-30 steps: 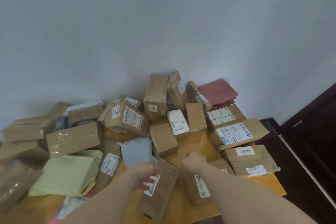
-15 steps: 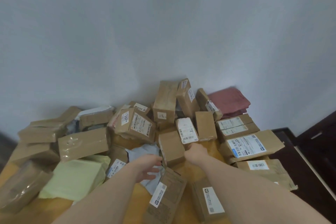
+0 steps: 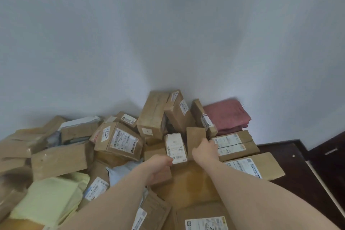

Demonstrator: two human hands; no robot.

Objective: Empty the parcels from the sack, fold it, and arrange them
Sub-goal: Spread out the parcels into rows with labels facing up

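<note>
Many brown cardboard parcels lie heaped on a yellow wooden table (image 3: pixel 192 185) against the wall. My left hand (image 3: pixel 158 168) lies over a brown box (image 3: pixel 154 152) at the middle of the heap, fingers curled down its near side. Just beyond it leans a white-labelled box (image 3: pixel 175 148). My right hand (image 3: pixel 205 150) pinches the right edge of a small plain brown box (image 3: pixel 195 137) that stands upright. A folded dark-pink fabric (image 3: pixel 227 115) lies at the back right against the wall.
A folded pale-yellow fabric (image 3: pixel 50 198) lies at the front left, and a grey mailer bag (image 3: pixel 123 172) sits next to my left forearm. Long labelled boxes (image 3: pixel 233 144) lie right of my right hand. The table's right edge drops to a dark floor (image 3: pixel 298 183).
Both hands have reached forward from the near parcels into the heap. The left hand now lies on the brown box and the right hand has taken the plain box's edge. The view tilted up.
</note>
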